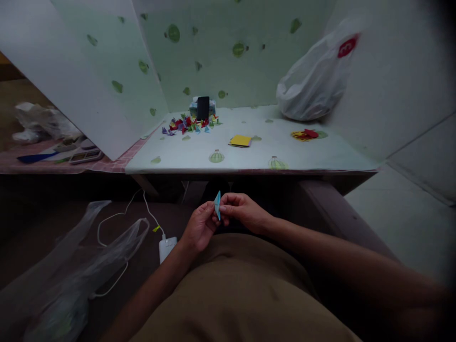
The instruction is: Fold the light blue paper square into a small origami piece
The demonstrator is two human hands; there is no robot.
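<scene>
A small folded piece of light blue paper [217,205] is pinched between both hands, held just below the table's front edge over my lap. My left hand [200,227] grips its lower left side with curled fingers. My right hand [243,212] pinches it from the right. On the table [249,152] lie a stack of yellow paper squares [241,140] and a heap of small folded paper pieces in several colours [188,124].
A dark phone [203,108] stands propped at the table's back. A white plastic bag [313,85] sits at the back right, and red and yellow pieces [305,135] lie near it. A white power bank [166,247] with cable and a clear plastic bag [89,266] lie to my left.
</scene>
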